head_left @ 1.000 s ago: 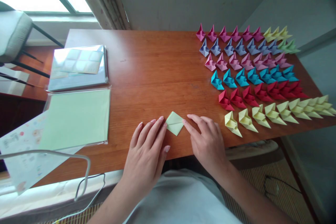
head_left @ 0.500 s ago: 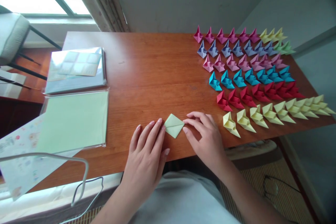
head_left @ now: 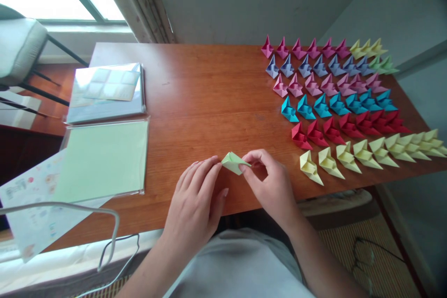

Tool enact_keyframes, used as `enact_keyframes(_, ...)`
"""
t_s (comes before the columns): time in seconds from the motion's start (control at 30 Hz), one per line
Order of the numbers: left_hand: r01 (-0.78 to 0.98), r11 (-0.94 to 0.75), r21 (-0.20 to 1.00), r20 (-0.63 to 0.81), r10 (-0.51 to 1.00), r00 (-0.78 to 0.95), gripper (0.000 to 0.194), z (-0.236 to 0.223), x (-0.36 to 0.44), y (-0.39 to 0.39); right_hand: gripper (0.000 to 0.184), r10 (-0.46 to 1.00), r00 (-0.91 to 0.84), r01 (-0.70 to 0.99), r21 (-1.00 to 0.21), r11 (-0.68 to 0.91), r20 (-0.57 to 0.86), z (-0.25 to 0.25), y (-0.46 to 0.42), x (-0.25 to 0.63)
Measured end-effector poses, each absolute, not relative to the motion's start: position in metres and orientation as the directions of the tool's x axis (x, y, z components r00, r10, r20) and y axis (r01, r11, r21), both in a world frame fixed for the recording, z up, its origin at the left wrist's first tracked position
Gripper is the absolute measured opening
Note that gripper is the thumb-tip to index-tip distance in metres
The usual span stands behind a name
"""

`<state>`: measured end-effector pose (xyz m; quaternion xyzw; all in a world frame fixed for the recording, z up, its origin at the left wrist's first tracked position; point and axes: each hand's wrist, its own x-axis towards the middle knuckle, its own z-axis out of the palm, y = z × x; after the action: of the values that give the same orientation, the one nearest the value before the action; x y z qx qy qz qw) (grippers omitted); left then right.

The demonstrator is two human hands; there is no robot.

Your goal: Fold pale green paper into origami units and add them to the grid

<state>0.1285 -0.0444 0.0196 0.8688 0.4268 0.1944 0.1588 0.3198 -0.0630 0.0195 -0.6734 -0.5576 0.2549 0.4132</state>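
Note:
A small folded piece of pale green origami paper is between my hands near the table's front edge. Its top layer is partly lifted, so it looks narrower and less flat. My right hand pinches its right corner between thumb and forefinger. At the left corner, my left hand rests on the table with fingers stretched out and the thumb apart. Its fingertips are at the paper's edge; whether they press on it I cannot tell.
Rows of folded paper boats in several colours stand at the right, the pale yellow row nearest my right hand. At the left lie a pack of green paper, a clear-wrapped pack and a printed sheet. A white cable crosses the lower left.
The paper lay as a flat diamond; now my right hand grips its right corner and part of it is raised. My right hand has closed in leftward. The view has shifted slightly.

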Motion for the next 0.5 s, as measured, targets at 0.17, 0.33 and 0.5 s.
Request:
enact_keyframes(0.17,0.631,-0.445,0.635,0.186,0.881,0.434,0.04,0.028,0.134,-0.028,0.012,0.958,0.127,0.551,-0.822,0.146,0.255,0.034,-0.063,0.32)
enact_keyframes(0.33,0.369,-0.291,0.882,0.052,0.841,0.539,0.007,0.033,0.145,-0.014,0.025,0.964,0.091,0.46,-0.869,0.181,0.249,0.039,-0.063,0.32)
enact_keyframes(0.5,0.108,0.143,0.984,-0.175,0.892,0.417,0.016,0.033,0.156,-0.014,0.04,0.985,0.169,0.217,-0.976,-0.011,0.026,0.025,-0.066,0.323)
